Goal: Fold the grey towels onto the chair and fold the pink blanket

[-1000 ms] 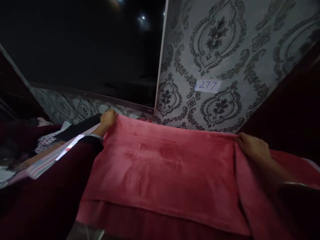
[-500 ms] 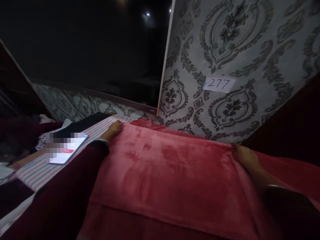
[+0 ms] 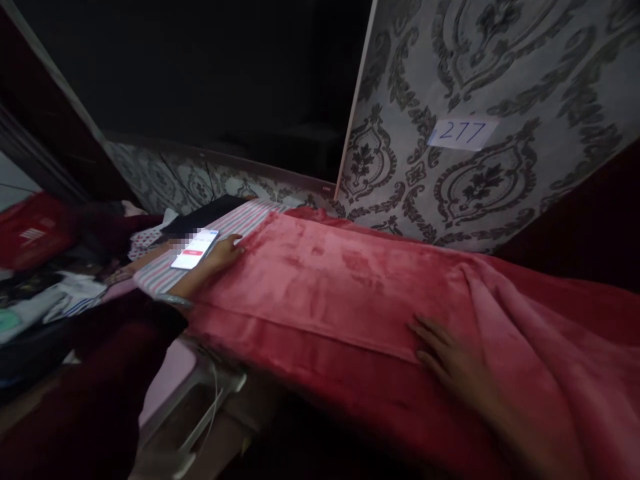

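Observation:
A red plush blanket [image 3: 320, 287] lies spread in front of me, its near part folded over along a straight edge. My right hand [image 3: 445, 353] rests on top of it near that fold, fingers spread and gripping nothing. At the blanket's left end is my left hand [image 3: 226, 255], its fingers stretched toward the plush and touching or nearly touching it. Just behind this hand a lit phone [image 3: 203, 248] shows above a striped cloth [image 3: 160, 275]. Another person's forearm [image 3: 147, 260] reaches toward the phone; a blurred-out patch hides part of the grip.
A large dark screen [image 3: 225, 87] hangs on the patterned wall [image 3: 390, 160], beside a paper marked 277 [image 3: 465, 132]. A pink and white plastic chair or stool [image 3: 173, 373] stands below left. Clothes [image 3: 65, 293] and a red bag [image 3: 35, 230] lie farther left.
Both hands have let go of the blanket's far corners. My right hand has come nearer onto the blanket's top; my left stays by its left end. The view has shifted, showing more at left.

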A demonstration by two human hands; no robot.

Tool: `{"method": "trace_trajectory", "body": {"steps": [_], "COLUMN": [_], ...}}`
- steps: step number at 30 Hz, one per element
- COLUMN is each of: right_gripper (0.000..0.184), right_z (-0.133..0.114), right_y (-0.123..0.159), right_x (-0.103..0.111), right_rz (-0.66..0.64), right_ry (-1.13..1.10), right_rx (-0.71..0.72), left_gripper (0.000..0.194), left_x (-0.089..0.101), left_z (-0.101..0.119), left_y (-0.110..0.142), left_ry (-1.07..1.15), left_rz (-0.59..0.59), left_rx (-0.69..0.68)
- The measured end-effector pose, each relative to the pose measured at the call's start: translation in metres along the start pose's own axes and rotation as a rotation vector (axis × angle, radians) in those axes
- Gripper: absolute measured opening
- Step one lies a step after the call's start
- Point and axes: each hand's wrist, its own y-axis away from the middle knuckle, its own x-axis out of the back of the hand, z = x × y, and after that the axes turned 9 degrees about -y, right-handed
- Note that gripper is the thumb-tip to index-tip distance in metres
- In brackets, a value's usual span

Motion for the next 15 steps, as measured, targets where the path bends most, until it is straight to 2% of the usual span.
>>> {"method": "trace_trajectory", "body": {"steps": [3, 8, 11, 15], "right_gripper": [0.051, 0.052, 0.053, 0.051], "right_z": [-0.009, -0.003, -0.001, -0.001], "right_y": [0.032, 0.055, 0.058, 0.056], "right_x": [0.002, 0.018, 0.028, 0.039], "right_rz": [0.048, 0.097, 0.200, 0.275], "right_ry": [0.094, 0.245, 0.262, 0.180], "right_rx": [-0.060, -0.130, -0.188, -0.290], "left_gripper": [0.059, 0.039, 0.023, 0.030], "left_x": [0.002, 0.002, 0.001, -0.001], "left_z": [-0.014, -0.025, -0.028, -0.029], "left_y": [0.037, 0.083, 0.099, 0.105], "left_ry": [0.078, 0.241, 0.416, 0.528], "left_rz": [0.004, 0.028, 0.034, -0.006], "left_rx": [0.003, 0.127, 0.178, 0.213]}}
